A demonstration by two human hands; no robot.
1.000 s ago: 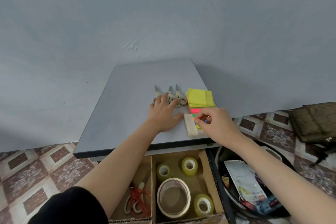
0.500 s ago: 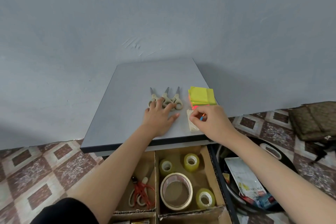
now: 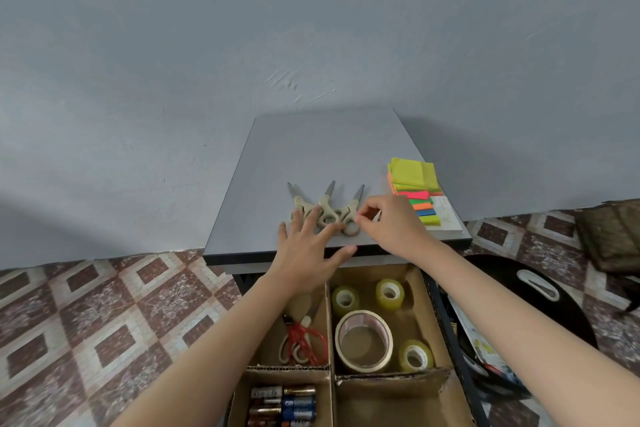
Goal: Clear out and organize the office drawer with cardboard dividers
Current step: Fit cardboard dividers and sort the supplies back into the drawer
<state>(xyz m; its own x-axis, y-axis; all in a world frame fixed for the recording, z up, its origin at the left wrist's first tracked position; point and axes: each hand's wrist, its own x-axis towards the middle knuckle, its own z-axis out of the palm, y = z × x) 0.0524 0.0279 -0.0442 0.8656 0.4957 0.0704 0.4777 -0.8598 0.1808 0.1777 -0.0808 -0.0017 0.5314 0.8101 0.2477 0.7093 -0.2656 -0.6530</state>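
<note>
The drawer (image 3: 429,319) stands pulled out at the bottom of the view. It is lined with cardboard and split by dividers (image 3: 330,326) into compartments. Its far right compartment holds a big tape roll (image 3: 363,340) with three small rolls (image 3: 389,293) around it. Its far left compartment holds red scissors (image 3: 304,340), partly hidden by the left forearm. Its near left compartment holds batteries (image 3: 284,406) lying side by side.

Just beyond the drawer and above it is the grey surface (image 3: 322,149). Beyond the drawer's left half, three beige scissors (image 3: 325,210) lie side by side on it, blades pointing away from the drawer and handles touching. Beyond the drawer's right edge sits a yellow note stack (image 3: 412,173). On the drawer side of that stack, coloured tabs (image 3: 420,206) lie on a white pad (image 3: 448,218).

The left hand (image 3: 304,250) reaches over the drawer to the surface's near edge. Its grip is open: the fingers are straight and spread, and the fingertips rest on the beige scissors' handles. The right hand (image 3: 391,224) is beyond the drawer's middle with its fingers curled. Its thumb and forefinger tips meet beside the handle of the scissors nearest the notes. I cannot tell whether that grip holds the handle, something small, or nothing.

Right of the drawer is a black bin (image 3: 498,274) with papers (image 3: 474,336) in it, and farther right a brown bag (image 3: 613,236). Left of the drawer is a patterned tile floor (image 3: 86,305).
</note>
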